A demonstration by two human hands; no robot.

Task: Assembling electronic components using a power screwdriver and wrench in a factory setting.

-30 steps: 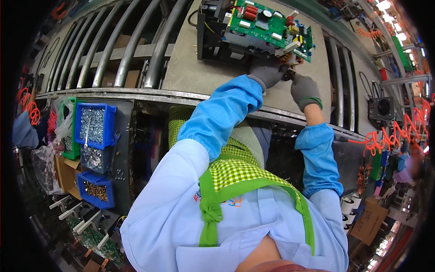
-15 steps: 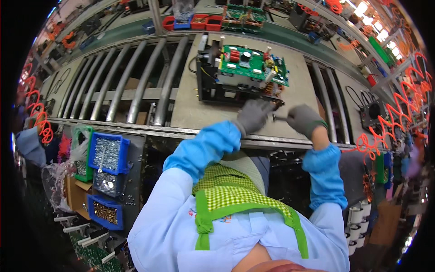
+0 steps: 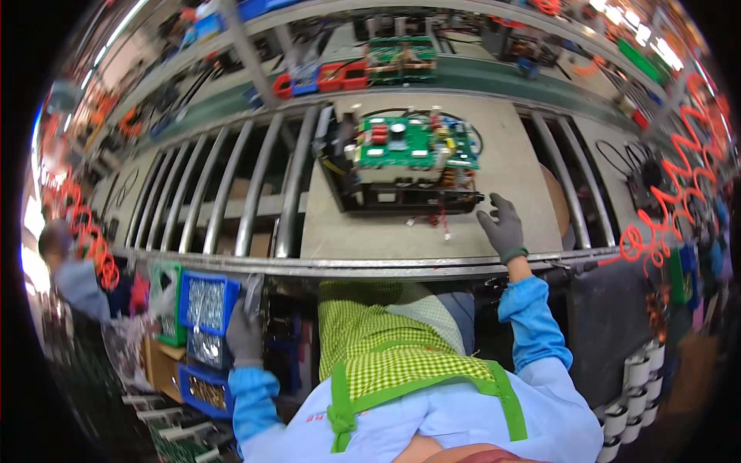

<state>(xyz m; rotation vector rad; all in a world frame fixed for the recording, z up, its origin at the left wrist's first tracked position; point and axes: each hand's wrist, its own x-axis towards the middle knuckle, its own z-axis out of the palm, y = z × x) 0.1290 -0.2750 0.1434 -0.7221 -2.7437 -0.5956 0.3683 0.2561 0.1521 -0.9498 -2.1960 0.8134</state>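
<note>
My right hand [image 3: 503, 228], in a grey glove, has its fingers spread and holds nothing. It is beside the right front corner of a black metal chassis [image 3: 401, 202] bearing a green circuit board [image 3: 397, 147] with red, white and yellow parts. A small red wire with a white end [image 3: 445, 224] hangs from the chassis front. On the left, my gloved left hand [image 3: 245, 336] is lowered next to a blue bin of silvery screws [image 3: 207, 302]. A pale shiny thing [image 3: 253, 293] shows at its blurred fingers; whether they grip it is unclear.
The chassis rests on a beige board [image 3: 355, 241] on a conveyor with metal rollers [image 3: 220, 189]. A blue bin of brass-coloured parts [image 3: 204, 388] is below the screw bin. Coiled orange air hoses [image 3: 656, 220] hang at the right. Another person [image 3: 73, 266] is at far left.
My left hand has gone from the chassis front down to the bins at left. The right hand has opened, and the dark slim tool it held is gone from it. The view has shifted.
</note>
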